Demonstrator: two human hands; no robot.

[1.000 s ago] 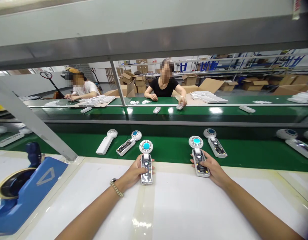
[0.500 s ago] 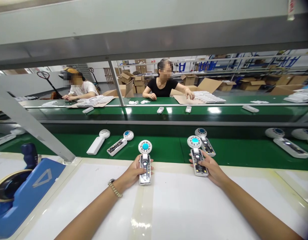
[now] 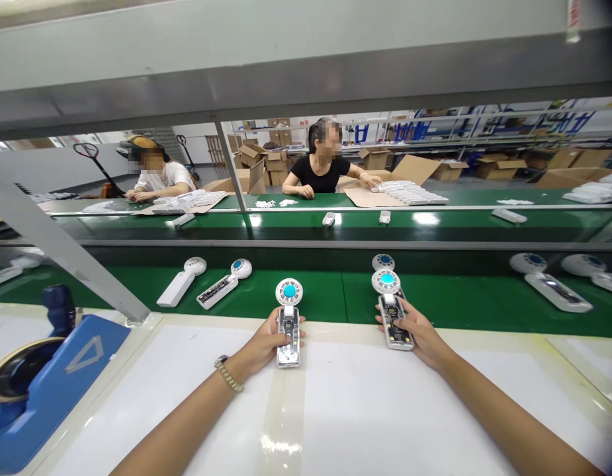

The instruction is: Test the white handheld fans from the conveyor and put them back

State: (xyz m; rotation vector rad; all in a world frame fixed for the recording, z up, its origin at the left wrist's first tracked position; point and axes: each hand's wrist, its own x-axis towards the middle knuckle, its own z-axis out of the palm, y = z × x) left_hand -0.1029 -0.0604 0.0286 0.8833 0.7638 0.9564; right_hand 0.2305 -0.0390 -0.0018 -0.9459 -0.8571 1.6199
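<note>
My left hand (image 3: 267, 338) is closed around the body of a white handheld fan (image 3: 288, 292), thumb on its front. This fan stands upright, with a round vented head, a blue centre and circuitry showing in the body. A similar handheld fan (image 3: 386, 281) is in my right hand (image 3: 415, 330), tilted slightly, my thumb also pressing its front. Just behind it, another fan (image 3: 384, 262) lies on the green belt (image 3: 315, 291), partly hidden by my right hand and its fan.
More fans lie on the near belt, including one face-down fan (image 3: 177, 285) and an open-bodied fan (image 3: 219, 291). A blue tape dispenser (image 3: 62, 390) stands at left on the white table (image 3: 360, 410). A slanted metal post (image 3: 82, 244) rises beside it. Two people work across the far belt.
Fans on the near belt have shifted left, while white parts on the far belt have shifted right. My hands stay in place with their fans; the bright spots on both fan bodies have dimmed.
</note>
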